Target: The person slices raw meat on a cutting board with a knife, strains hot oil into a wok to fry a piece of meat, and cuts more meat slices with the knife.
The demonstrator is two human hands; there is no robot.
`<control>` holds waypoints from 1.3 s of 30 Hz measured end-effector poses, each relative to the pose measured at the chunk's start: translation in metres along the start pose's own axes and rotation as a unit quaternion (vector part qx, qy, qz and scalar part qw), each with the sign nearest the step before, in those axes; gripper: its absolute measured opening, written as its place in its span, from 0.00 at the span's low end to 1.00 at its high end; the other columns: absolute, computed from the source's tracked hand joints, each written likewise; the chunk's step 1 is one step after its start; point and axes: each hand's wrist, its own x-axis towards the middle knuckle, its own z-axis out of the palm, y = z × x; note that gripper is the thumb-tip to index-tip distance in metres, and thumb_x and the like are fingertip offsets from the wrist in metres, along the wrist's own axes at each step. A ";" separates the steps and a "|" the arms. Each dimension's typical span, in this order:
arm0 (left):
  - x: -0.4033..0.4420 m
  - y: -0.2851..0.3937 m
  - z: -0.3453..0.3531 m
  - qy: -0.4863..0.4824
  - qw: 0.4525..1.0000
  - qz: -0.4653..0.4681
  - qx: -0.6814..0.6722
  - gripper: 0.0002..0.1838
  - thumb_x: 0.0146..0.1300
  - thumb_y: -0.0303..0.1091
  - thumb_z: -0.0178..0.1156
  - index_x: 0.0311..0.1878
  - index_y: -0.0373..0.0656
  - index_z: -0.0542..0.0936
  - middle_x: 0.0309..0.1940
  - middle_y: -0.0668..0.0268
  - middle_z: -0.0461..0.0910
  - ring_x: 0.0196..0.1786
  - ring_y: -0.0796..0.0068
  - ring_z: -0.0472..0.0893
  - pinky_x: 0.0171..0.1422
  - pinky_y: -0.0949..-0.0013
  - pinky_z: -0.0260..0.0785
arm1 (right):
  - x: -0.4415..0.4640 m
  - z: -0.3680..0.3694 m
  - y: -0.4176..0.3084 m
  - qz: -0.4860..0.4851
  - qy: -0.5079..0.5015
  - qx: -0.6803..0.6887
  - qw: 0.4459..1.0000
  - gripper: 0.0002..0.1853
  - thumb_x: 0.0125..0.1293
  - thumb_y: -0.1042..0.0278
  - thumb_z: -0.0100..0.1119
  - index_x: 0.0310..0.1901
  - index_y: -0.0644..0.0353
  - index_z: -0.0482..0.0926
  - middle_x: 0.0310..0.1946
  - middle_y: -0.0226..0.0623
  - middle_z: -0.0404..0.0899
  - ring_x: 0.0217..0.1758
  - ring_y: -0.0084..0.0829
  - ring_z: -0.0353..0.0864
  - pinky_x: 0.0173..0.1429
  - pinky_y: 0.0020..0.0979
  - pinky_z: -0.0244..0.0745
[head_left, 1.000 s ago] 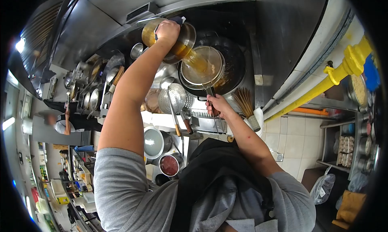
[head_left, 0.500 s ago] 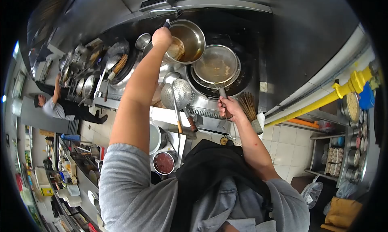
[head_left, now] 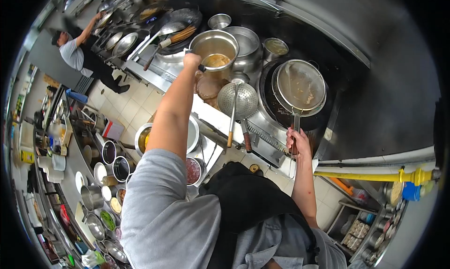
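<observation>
At far left, a co-worker in a light grey shirt point(head_left: 71, 53) reaches toward the pans. The left hand point(head_left: 191, 60) grasps a deep, round steel pot point(head_left: 214, 44) by its side, brown liquid low inside. Next lies a round, perforated steel skimmer point(head_left: 244, 100). Farther right, a round, fine-mesh metal strainer point(head_left: 301, 84) holding pale bits sits over a black wok point(head_left: 275, 110), its handle clenched in the right hand point(head_left: 299, 144).

Left hand point(head_left: 192, 60) and right hand point(head_left: 298, 143) extend forward, both curled.
</observation>
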 end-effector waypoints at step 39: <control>-0.258 -0.264 -0.007 -0.233 0.770 -0.235 -0.545 0.14 0.68 0.37 0.59 0.52 0.39 0.79 0.40 0.62 0.83 0.40 0.65 0.83 0.45 0.56 0.78 | 0.106 0.239 0.127 0.284 -0.132 0.067 0.947 0.16 0.83 0.58 0.47 0.46 0.64 0.77 0.30 0.37 0.81 0.24 0.24 0.78 0.26 0.27 0.77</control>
